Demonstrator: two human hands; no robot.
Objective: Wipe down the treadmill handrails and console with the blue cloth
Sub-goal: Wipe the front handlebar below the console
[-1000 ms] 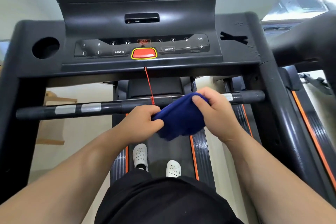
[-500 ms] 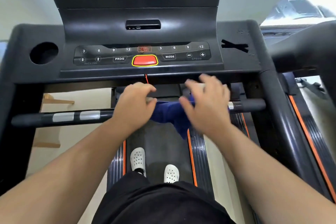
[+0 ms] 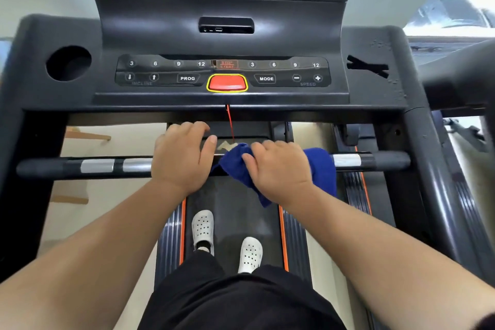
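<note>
A blue cloth (image 3: 320,169) — deep royal blue, soft and rumpled — is draped over the treadmill's horizontal front handrail (image 3: 385,161), right of centre, with one corner hanging below the bar. The handrail is a black bar with silver sensor patches near each end. Above it sits the console (image 3: 225,72) — matte black, with numbered speed and incline keys, PROG and MODE buttons, and a red stop button outlined in yellow.

The blue cloth (image 3: 321,169) looked soft and nappy, the console (image 3: 225,43) matt black plastic, the handrail's sensor plates (image 3: 97,166) shiny metal.
</note>
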